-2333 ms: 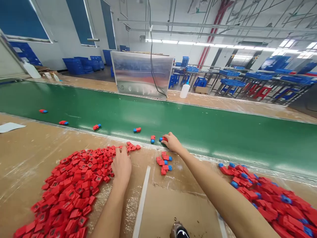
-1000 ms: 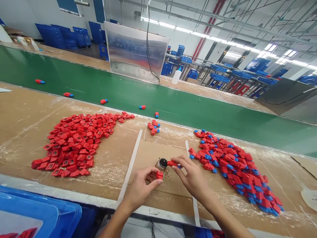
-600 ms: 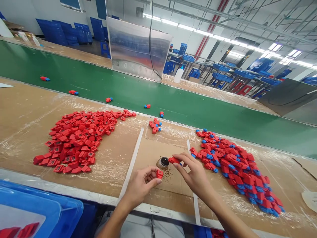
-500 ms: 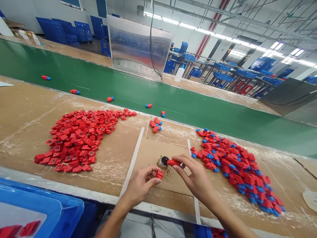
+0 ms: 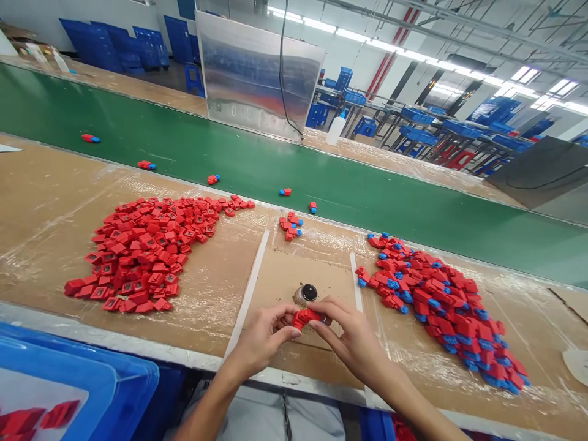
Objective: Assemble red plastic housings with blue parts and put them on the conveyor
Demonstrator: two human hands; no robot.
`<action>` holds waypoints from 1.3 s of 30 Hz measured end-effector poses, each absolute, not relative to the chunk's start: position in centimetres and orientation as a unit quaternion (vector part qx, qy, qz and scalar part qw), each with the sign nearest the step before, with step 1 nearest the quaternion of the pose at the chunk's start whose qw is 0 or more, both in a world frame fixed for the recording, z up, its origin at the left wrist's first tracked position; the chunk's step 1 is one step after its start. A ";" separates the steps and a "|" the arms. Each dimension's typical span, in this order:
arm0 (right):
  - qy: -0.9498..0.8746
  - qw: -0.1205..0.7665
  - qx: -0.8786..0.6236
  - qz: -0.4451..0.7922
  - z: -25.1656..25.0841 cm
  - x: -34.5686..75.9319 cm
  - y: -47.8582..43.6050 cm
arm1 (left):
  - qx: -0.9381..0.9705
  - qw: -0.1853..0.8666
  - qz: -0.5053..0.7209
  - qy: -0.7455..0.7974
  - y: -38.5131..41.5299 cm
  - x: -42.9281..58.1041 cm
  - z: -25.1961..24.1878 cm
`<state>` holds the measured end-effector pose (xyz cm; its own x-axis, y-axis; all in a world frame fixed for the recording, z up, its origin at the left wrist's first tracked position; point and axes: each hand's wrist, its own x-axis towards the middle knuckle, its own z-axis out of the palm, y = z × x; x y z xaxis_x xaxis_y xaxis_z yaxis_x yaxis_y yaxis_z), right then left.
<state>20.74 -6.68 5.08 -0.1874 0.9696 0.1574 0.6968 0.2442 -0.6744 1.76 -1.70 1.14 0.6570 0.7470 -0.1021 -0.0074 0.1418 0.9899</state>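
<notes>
My left hand (image 5: 263,335) and my right hand (image 5: 350,335) meet low in the middle, both pinched on small red plastic parts (image 5: 305,318) pressed together between the fingertips. Just beyond the fingers sits a small round pot with a dark centre (image 5: 306,293) on a cardboard sheet (image 5: 285,278). A heap of plain red parts (image 5: 147,248) lies to the left. To the right lies a heap of red parts with blue ends (image 5: 441,306). A small cluster of joined red-and-blue pieces (image 5: 290,225) rests near the belt's edge.
A green conveyor belt (image 5: 367,202) runs across behind the bench, carrying several red-and-blue pieces (image 5: 285,192). A shiny metal panel (image 5: 257,73) with a black cable stands beyond it. A blue crate (image 5: 68,392) with red parts sits at lower left. Blue crates and tables fill the background.
My right hand left the belt and came back with a red part to the round pot. Both hands then drew closer to me and brought their red parts together.
</notes>
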 end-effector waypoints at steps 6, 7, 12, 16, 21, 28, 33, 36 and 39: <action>-0.756 0.247 -0.568 0.210 4.2 20.2 -7.1 | 0.646 0.650 0.235 0.324 -1.4 1.4 1.2; -0.755 0.248 -0.570 0.209 4.0 20.1 -7.2 | 0.660 0.638 0.230 0.325 -1.3 1.4 1.2; -0.752 0.245 -0.576 0.205 3.5 19.3 -7.4 | 0.700 0.595 0.219 0.328 -1.2 1.4 1.1; -0.751 0.249 -0.569 0.223 4.7 19.9 -6.5 | 0.682 0.621 0.185 0.339 -1.0 1.6 1.7; -0.694 0.248 -0.663 0.132 7.0 28.3 -3.5 | 0.672 0.616 0.151 0.383 4.1 -0.6 4.3; -0.658 0.037 -0.747 0.084 7.1 40.3 0.8 | 0.722 0.111 0.210 0.649 16.7 -3.8 5.5; -0.679 0.015 -0.732 0.065 6.7 39.4 8.5 | 0.702 0.020 0.110 0.704 19.9 -1.3 5.2; -0.658 0.040 -0.749 0.064 5.3 37.5 15.3 | 0.677 -0.016 0.081 0.732 21.2 0.1 4.8; -0.637 0.057 -0.765 0.073 3.2 36.3 20.9 | 0.665 -0.009 0.080 0.742 22.1 0.0 4.4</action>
<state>36.33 20.89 3.18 0.1783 0.9832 -0.0393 0.9664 -0.1825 -0.1808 0.02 22.12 4.41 -0.1154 0.9859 0.1208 0.9889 0.1026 0.1072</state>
